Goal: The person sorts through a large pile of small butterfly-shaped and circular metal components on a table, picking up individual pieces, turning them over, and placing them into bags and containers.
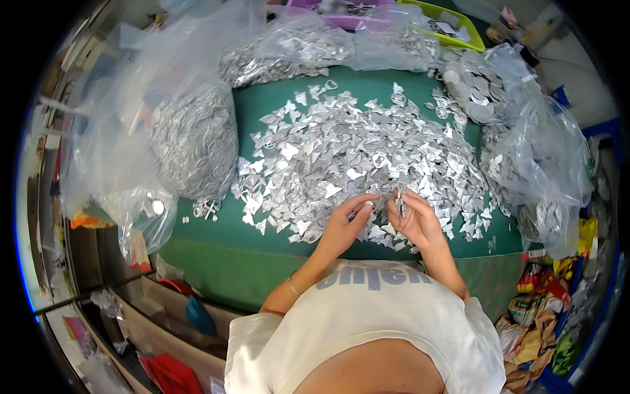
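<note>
A wide heap of small flat silvery metal pieces (pixel 308 151), many with pointed, winged outlines, spreads over the green tabletop (pixel 252 105). At the heap's near edge, my left hand (pixel 342 226) pinches a small silvery metal piece (pixel 369 203) between thumb and fingertips. Just to its right, my right hand (pixel 420 223) is closed around a short upright stack of silvery metal pieces (pixel 401 203). The two hands are close together but apart. Exact shapes of the held pieces are too small to make out.
A bulging clear bag of silvery pieces (pixel 193 141) stands left; another bag with round discs (pixel 476 85) sits at the back right. Purple (pixel 298 8) and yellow-green (pixel 474 34) trays lie at the far edge. An open drawer (pixel 157 289) is at lower left, colourful packets (pixel 535 295) at lower right.
</note>
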The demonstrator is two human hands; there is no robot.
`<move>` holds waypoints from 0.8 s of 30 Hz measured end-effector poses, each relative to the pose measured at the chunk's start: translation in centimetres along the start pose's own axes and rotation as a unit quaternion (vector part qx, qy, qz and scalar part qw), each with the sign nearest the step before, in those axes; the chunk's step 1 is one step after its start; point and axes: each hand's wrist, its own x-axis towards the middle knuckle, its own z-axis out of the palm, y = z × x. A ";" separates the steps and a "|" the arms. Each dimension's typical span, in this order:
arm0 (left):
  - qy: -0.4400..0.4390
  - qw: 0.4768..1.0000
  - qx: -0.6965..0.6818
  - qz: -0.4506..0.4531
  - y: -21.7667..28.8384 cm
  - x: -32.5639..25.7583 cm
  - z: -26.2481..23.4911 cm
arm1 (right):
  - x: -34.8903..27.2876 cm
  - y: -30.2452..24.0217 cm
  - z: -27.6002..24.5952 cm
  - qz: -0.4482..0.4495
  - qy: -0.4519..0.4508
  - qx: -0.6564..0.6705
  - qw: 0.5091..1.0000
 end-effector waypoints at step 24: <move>-0.024 0.998 0.006 -0.052 -0.8 -0.4 2.6 | -20.6 -19.9 0.2 -0.668 0.409 -0.359 0.508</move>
